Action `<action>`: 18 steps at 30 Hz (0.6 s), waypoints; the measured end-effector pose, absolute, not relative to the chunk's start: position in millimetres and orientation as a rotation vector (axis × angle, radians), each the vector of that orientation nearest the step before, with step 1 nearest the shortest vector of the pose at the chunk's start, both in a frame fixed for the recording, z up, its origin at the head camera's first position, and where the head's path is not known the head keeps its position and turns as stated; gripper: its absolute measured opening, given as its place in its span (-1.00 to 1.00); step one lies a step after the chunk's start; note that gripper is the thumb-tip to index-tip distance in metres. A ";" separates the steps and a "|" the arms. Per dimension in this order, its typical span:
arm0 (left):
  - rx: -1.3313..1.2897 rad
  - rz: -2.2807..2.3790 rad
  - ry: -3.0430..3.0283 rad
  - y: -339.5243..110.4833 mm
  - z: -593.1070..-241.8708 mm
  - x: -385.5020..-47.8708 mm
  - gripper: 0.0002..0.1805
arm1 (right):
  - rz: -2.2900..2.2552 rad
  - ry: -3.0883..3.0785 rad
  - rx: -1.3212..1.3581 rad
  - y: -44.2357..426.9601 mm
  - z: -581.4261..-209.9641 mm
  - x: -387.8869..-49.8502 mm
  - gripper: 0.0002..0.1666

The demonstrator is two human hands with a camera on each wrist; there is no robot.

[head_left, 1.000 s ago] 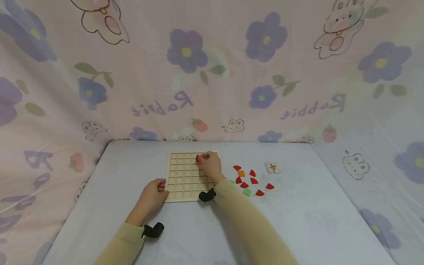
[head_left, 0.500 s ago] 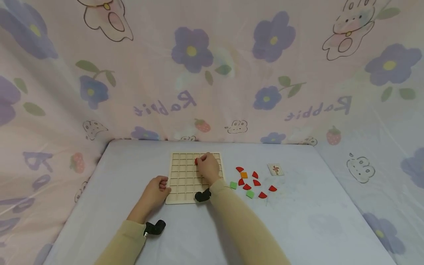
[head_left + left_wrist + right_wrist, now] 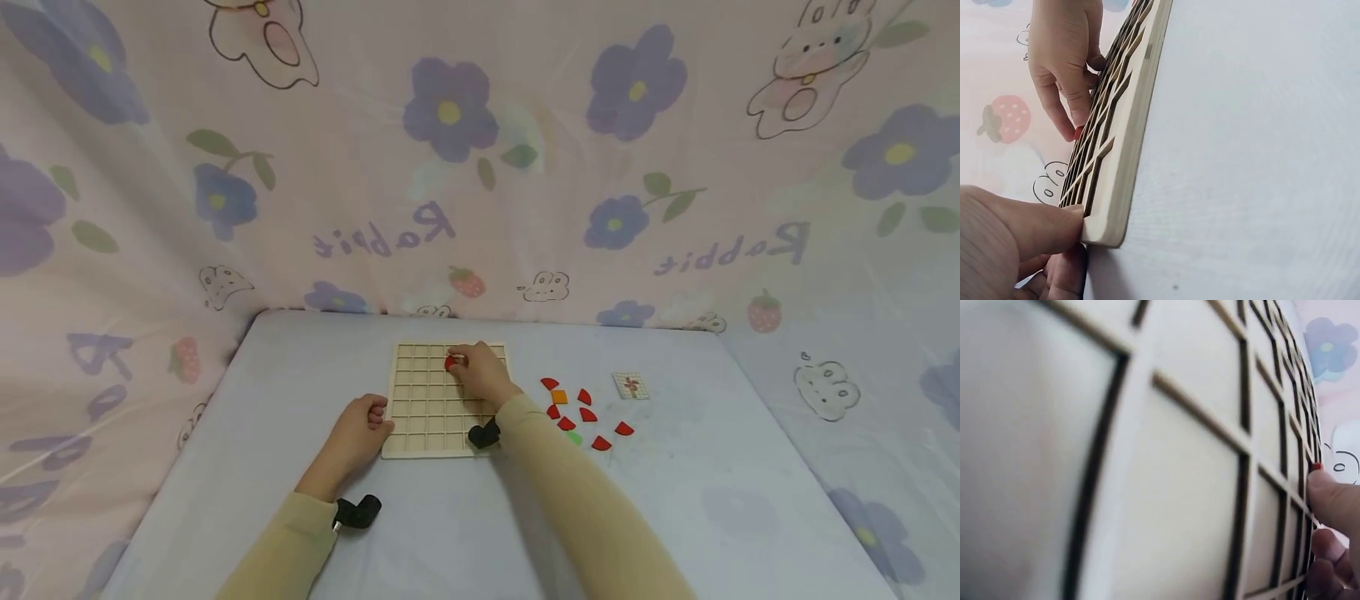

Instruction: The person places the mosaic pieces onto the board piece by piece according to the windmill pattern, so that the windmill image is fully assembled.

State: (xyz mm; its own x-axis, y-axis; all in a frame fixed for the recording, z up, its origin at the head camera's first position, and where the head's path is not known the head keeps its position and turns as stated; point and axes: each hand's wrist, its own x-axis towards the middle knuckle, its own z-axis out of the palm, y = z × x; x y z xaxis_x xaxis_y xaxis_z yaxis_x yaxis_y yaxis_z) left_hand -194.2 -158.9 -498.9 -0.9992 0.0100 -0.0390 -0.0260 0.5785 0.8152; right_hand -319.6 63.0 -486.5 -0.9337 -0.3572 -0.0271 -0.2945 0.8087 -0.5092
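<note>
A pale wooden grid board (image 3: 420, 407) lies flat on the table, divided into square cells. My left hand (image 3: 362, 429) holds its left edge near the front corner; in the left wrist view the left thumb (image 3: 1054, 228) lies on the rim, with the other fingers curled below it. Over the far part of the grid, my right hand (image 3: 483, 372) pinches a red piece (image 3: 450, 363) between thumb and fingertips. Only a sliver of that red piece (image 3: 1317, 467) shows in the right wrist view, at the grid's surface. How it sits in the cell cannot be made out.
Right of the board lie several loose red quarter-circle pieces (image 3: 588, 414), an orange square tile (image 3: 559, 397) and a green tile (image 3: 573, 437) partly covered by the right sleeve. Farther right is a small printed pattern card (image 3: 631, 386). A patterned cloth (image 3: 480, 208) hangs behind the white table (image 3: 675, 500).
The right hand with the red piece has shifted slightly left and nearer over the grid. Its sleeve now covers one green tile visible half a second ago. The left hand stays at the board's edge.
</note>
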 end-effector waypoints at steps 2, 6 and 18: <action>-0.015 1.428 2.757 -158.3 -499.2 -194.7 -0.58 | -0.762 2.880 -0.526 62.6 -485.3 -320.6 -0.54; -0.026 1.427 2.759 -158.2 -499.8 -195.0 -0.58 | -0.756 2.893 -0.514 62.2 -485.3 -321.7 -0.59; -0.033 1.389 2.777 -157.3 -500.2 -194.8 -0.59 | -0.824 2.895 -0.535 59.0 -484.9 -319.7 -0.67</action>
